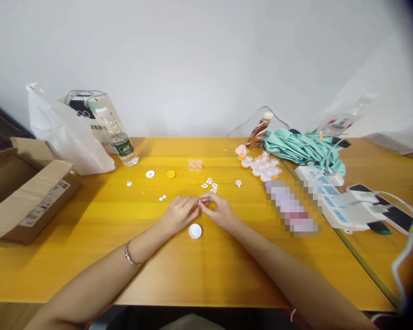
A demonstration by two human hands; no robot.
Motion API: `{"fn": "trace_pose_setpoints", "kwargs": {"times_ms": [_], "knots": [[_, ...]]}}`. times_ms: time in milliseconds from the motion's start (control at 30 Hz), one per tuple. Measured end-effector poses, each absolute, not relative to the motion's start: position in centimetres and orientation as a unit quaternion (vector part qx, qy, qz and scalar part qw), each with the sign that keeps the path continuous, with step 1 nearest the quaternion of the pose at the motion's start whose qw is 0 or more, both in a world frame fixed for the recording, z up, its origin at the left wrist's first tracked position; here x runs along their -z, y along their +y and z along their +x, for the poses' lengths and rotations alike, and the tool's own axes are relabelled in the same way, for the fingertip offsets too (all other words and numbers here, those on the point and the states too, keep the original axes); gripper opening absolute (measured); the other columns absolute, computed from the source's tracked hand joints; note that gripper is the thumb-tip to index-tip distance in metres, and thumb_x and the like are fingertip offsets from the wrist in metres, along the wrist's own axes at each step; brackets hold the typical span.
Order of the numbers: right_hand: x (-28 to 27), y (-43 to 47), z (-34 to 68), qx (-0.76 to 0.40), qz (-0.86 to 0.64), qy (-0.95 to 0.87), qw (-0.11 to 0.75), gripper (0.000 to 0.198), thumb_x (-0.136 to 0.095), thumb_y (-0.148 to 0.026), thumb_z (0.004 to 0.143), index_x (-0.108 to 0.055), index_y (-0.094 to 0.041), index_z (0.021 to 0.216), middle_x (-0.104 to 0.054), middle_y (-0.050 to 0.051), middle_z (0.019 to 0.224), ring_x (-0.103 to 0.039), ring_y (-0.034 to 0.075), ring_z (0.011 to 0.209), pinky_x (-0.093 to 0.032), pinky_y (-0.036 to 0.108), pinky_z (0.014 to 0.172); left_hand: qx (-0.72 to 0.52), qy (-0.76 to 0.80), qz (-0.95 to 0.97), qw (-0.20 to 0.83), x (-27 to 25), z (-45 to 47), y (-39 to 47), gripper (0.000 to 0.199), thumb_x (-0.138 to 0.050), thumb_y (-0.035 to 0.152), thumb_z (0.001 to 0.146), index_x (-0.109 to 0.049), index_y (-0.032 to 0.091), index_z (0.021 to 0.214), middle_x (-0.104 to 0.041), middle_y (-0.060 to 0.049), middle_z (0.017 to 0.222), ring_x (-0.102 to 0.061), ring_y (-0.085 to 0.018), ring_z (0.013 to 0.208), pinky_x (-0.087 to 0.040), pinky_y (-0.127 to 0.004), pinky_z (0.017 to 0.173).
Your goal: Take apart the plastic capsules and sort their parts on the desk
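Note:
My left hand [181,211] and my right hand [217,209] meet over the middle of the table, fingertips pinched together. Between them is a small pale piece, mostly hidden by the fingers, whose kind I cannot make out. Just below the hands lies a round white plastic disc [195,231] with a raised rim. Beyond my right fingers are several small white cut-out plastic parts [214,186], and one more such part [238,183] sits off to the right. Two tiny white pieces [162,198] rest left of my left hand.
Farther back are a white ring [150,174], a yellow disc [170,174] and clear little cups [195,165]. Clear-and-orange pieces [264,166] cluster at right, near a brown bottle [259,131], a green umbrella [304,149] and a power strip [325,199]. Left stand a water bottle [124,149] and a cardboard box [30,197].

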State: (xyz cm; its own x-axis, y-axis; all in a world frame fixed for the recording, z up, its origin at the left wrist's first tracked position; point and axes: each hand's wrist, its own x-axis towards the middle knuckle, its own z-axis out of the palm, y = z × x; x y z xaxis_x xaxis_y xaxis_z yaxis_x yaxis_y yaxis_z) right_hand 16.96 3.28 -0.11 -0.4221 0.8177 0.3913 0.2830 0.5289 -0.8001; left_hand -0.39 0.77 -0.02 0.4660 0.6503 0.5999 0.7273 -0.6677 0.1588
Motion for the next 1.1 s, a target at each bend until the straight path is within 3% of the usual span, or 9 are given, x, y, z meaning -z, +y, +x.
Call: {"fn": "trace_pose_setpoints", "kwargs": {"times_ms": [133,233,333,400,500,833,1100], "knots": [[0.3,3.8,17.5,-0.290,-0.368,-0.774,0.425,0.014,-0.049,-0.026,0.085,-0.060,-0.022,0.091,-0.067,0.002,0.085,-0.063,0.015,0.079,-0.050,0.029,0.076,0.310,-0.415,-0.852,0.074,-0.2,-0.8,1.0,0.020,-0.047,0.024,0.087,-0.055,0.016,0.104,-0.067,-0.006,0.087,-0.061,-0.017,0.076,-0.046,-0.030,0.069],[0.3,5.3,19.1,-0.234,-0.415,-0.743,0.470,0.017,-0.047,-0.029,0.086,-0.061,-0.021,0.091,-0.067,0.004,0.089,-0.062,0.017,0.084,-0.048,0.032,0.080,0.292,-0.473,-0.824,0.107,-0.7,-2.0,1.9,0.032,-0.047,0.031,0.087,-0.051,0.017,0.115,-0.064,-0.011,0.104,-0.058,-0.022,0.097,-0.043,-0.035,0.081],[0.2,7.7,21.7,-0.206,-0.493,-0.670,0.515,0.022,-0.047,-0.035,0.084,-0.060,-0.018,0.088,-0.067,0.006,0.084,-0.061,0.018,0.078,-0.048,0.032,0.075,0.271,-0.567,-0.768,0.127,-0.8,-3.9,3.3,0.045,-0.046,0.037,0.087,-0.043,0.017,0.127,-0.052,-0.014,0.128,-0.043,-0.028,0.121,-0.033,-0.043,0.096],[0.2,9.3,23.4,-0.205,-0.536,-0.628,0.525,0.025,-0.047,-0.038,0.083,-0.060,-0.017,0.088,-0.066,0.007,0.081,-0.060,0.018,0.073,-0.048,0.032,0.070,0.260,-0.614,-0.736,0.120,-0.5,-5.0,4.2,0.051,-0.045,0.041,0.086,-0.039,0.016,0.131,-0.045,-0.015,0.134,-0.035,-0.031,0.127,-0.027,-0.046,0.100],[0.3,10.9,25.5,-0.183,-0.572,-0.595,0.534,0.025,-0.048,-0.038,0.081,-0.059,-0.016,0.086,-0.065,0.007,0.080,-0.059,0.018,0.072,-0.047,0.033,0.069,0.235,-0.639,-0.725,0.101,-0.1,-5.9,5.0,0.053,-0.044,0.046,0.086,-0.041,0.017,0.130,-0.046,-0.015,0.133,-0.034,-0.033,0.128,-0.024,-0.050,0.102],[0.5,11.5,27.8,-0.079,-0.628,-0.666,0.395,0.019,-0.036,-0.021,0.082,-0.054,-0.016,0.083,-0.062,0.011,0.082,-0.056,0.024,0.079,-0.041,0.037,0.072,0.208,-0.594,-0.773,0.080,-0.2,-4.7,4.0,0.043,-0.042,0.045,0.088,-0.048,0.022,0.123,-0.052,-0.012,0.128,-0.039,-0.029,0.125,-0.021,-0.050,0.102],[1.3,11.7,27.5,-0.108,-0.638,-0.674,0.356,0.015,-0.040,-0.019,0.080,-0.055,-0.016,0.083,-0.064,0.010,0.082,-0.058,0.023,0.077,-0.043,0.034,0.069,0.216,-0.559,-0.798,0.063,-0.3,-5.0,4.0,0.044,-0.041,0.042,0.089,-0.043,0.021,0.128,-0.049,-0.011,0.132,-0.038,-0.027,0.127,-0.021,-0.046,0.104]]}}
